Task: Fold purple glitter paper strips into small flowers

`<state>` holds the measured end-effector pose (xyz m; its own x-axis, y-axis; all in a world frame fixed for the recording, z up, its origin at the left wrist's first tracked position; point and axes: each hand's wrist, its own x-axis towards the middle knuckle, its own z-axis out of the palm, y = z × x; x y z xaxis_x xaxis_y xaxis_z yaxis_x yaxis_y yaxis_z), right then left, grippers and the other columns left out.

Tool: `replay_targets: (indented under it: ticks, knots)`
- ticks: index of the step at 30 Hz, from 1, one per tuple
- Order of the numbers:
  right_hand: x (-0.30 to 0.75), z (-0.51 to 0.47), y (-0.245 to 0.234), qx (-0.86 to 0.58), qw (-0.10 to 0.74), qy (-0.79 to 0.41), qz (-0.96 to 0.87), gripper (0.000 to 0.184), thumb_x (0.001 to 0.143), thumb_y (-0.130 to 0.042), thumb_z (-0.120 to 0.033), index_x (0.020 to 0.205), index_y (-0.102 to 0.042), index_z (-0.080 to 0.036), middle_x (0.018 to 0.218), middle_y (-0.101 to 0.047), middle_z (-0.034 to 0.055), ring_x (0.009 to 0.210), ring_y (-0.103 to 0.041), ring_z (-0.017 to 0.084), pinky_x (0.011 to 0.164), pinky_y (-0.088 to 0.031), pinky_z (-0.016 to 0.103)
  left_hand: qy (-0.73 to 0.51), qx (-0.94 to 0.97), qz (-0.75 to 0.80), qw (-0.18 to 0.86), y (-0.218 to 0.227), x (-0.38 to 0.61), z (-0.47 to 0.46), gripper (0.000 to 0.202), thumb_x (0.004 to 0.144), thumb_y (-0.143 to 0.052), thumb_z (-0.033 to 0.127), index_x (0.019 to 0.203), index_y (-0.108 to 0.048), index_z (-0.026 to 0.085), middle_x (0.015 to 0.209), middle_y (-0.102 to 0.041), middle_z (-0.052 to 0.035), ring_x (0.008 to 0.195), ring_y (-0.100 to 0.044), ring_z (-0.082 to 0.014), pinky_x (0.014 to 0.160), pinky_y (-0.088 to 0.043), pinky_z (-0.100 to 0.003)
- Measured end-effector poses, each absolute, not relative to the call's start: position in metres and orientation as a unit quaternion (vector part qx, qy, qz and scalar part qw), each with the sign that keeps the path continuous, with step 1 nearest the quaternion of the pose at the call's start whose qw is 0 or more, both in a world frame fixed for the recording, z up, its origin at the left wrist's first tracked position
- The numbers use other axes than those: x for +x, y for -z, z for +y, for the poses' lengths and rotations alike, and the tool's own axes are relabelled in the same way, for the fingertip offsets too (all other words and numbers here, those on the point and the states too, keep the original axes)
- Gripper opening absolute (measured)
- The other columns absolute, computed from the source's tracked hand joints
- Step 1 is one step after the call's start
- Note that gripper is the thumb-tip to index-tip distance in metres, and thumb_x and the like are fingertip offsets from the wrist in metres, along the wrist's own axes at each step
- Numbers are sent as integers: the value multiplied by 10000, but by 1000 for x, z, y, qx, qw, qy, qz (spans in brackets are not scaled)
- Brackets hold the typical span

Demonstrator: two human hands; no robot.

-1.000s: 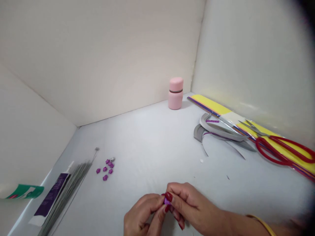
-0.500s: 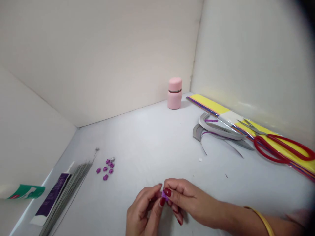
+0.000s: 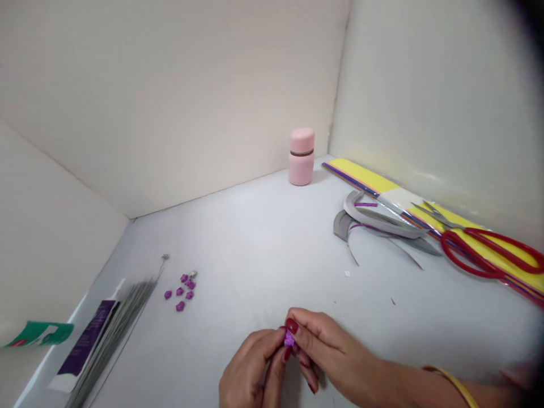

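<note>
A small glittery purple paper piece point(image 3: 289, 339) is pinched at the fingertips of both hands. My left hand point(image 3: 249, 365) holds it from the lower left and my right hand point(image 3: 327, 348) from the right, and the fingers hide part of it. Several small purple flower shapes point(image 3: 181, 290) lie on the white surface up and to the left of my hands, not touching them. A thin wire with a small silver tip point(image 3: 165, 256) rises from a bundle of grey-green wire stems point(image 3: 125, 323).
A pink lidded jar point(image 3: 301, 157) stands in the back corner. On the right lie grey paper strips point(image 3: 374, 221), red-handled scissors point(image 3: 484, 252) and yellow paper sheets point(image 3: 361, 177). A purple-labelled tube point(image 3: 85, 345) and a green packet point(image 3: 40, 334) lie at the left. White walls surround the surface.
My hands have shifted slightly, and more of the purple piece shows between my fingertips. The view has tilted a little, and the objects on the surface have not moved.
</note>
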<state>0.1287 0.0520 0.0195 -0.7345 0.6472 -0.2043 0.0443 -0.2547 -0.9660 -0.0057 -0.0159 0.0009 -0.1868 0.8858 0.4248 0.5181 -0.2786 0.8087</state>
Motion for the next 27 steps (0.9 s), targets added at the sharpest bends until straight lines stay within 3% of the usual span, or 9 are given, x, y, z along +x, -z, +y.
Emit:
replay_targets:
  ticks: [9, 16, 23, 27]
  knots:
    - [131, 57, -28, -325, 165, -624, -692, 392, 925, -286, -458, 665, -402, -188, 490, -409, -54, 457, -395, 86, 450, -316, 184, -578, 570, 540, 222, 1, -5, -12, 149, 784, -597, 174, 892, -682, 233, 785, -670, -35, 687, -635, -134, 600, -520, -195]
    - [133, 56, -26, -320, 157, -561, -747, 344, 938, -289, -349, 658, -406, -187, 535, -434, -44, 484, -392, 83, 462, -305, 188, -597, 512, 562, 256, -2, 0, -14, 124, 722, -646, 150, 811, -687, 226, 721, -671, -7, 615, -634, -112, 550, -515, -167]
    - [130, 57, -30, -313, 160, -611, -709, 364, 920, -314, -426, 668, -415, -184, 531, -427, -43, 486, -411, 89, 467, -324, 189, -602, 447, 554, 362, -5, -1, -13, 83, 734, -649, 162, 776, -689, 222, 714, -668, -3, 627, -641, -110, 569, -520, -155]
    - [128, 57, -27, -313, 170, -681, -640, 398, 903, -309, -500, 702, -433, -180, 456, -380, -72, 408, -359, 77, 416, -292, 179, -598, 499, 542, 315, -5, -1, -13, 181, 755, -628, 176, 909, -687, 250, 760, -684, -8, 649, -646, -110, 589, -528, -162]
